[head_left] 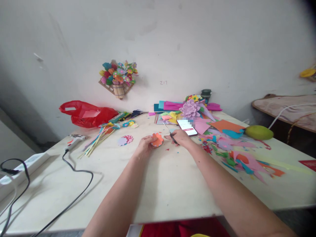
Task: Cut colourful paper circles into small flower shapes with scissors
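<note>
My left hand (145, 144) pinches an orange paper flower shape (157, 140) just above the white table (158, 184). My right hand (181, 137) is closed round a pair of scissors (170, 132), whose blades point up and left, close to the flower's right edge. A phone (187, 127) with a lit screen lies right behind my right hand. Cut pink and lilac flower shapes (125, 140) lie to the left of my left hand.
Coloured paper scraps (237, 158) and sheets cover the table's right part, with a large lilac paper flower (189, 108). A red plastic bag (86, 113), sticks (98, 140), a glue gun (74, 141) with black cord and a green oval object (259, 132) lie around.
</note>
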A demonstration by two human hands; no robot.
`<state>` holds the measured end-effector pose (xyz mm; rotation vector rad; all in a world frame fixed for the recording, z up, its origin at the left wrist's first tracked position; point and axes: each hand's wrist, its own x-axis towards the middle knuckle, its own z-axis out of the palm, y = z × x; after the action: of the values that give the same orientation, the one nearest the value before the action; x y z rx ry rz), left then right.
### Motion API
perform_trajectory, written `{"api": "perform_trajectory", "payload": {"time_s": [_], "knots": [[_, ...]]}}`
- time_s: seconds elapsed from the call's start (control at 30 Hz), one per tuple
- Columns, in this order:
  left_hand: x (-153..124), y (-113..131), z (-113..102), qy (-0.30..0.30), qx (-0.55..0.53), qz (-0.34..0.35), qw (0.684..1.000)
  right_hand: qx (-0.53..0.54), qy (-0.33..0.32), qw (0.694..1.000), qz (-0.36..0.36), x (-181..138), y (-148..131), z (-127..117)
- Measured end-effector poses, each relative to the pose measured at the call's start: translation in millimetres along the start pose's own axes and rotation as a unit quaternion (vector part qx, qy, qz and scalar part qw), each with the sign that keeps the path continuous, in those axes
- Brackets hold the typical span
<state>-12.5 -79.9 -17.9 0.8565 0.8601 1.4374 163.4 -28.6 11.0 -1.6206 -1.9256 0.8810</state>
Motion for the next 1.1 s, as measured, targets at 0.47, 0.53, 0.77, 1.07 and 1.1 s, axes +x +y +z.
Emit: {"api": "perform_trajectory", "payload": {"time_s": [0.47,0.53,0.77,1.07,1.1], "knots": [[-3.3,-4.1,5.7,-0.071,0.055,-0.031,0.995,0.359,-0.083,0.911,-0.188,-15.0,-16.7,14.2],[-4.0,-3.9,6.6,-0.082,0.058,-0.039,0.994,0.35,-0.081,0.912,-0.196,-13.8,-15.7,15.4],[-1.3,-3.5,3.1,-0.039,0.045,-0.007,0.998,0.358,-0.03,0.919,-0.162,-11.8,-14.3,14.2],[-1.8,-0.2,2.3,-0.033,0.025,0.014,0.999,0.337,-0.049,0.933,-0.12,-11.5,-11.0,12.4],[-2.1,0.4,2.4,-0.031,0.021,0.019,0.999,0.326,-0.064,0.935,-0.123,-10.6,-8.9,11.0]]}}
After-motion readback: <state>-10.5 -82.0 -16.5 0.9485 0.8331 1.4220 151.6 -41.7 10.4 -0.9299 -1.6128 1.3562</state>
